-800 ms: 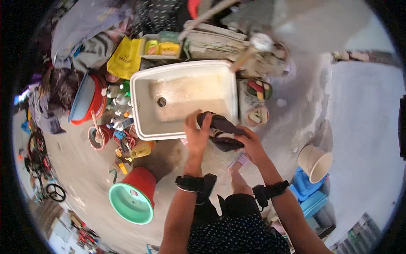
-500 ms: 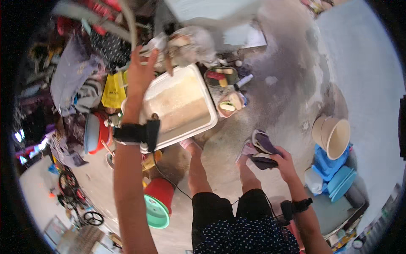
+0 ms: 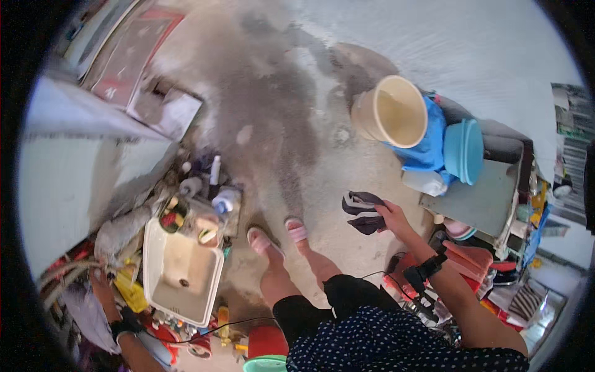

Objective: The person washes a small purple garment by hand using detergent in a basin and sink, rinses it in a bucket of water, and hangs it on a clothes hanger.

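Observation:
My right hand is closed on a pair of dark shoes with pale linings, held above the concrete floor to the right of my feet. Far to the left, my left hand is beside the bent beige hoses, past the left rim of the white sink. It is small and blurred there, so its fingers and any contact with the hoses cannot be made out. The sink's basin shows a drain hole. A yellow bag lies between that hand and the sink.
A dish with brushes and a white bottle stand by the sink's far end. Beige buckets, a blue tub and a grey slab are at the right. A red bucket stands near my legs; a cable runs past it.
My view has swung to the right, so the sink now appears lower left and the buckets nearer the middle. My right hand still holds the shoes. My left hand remains beyond the sink.

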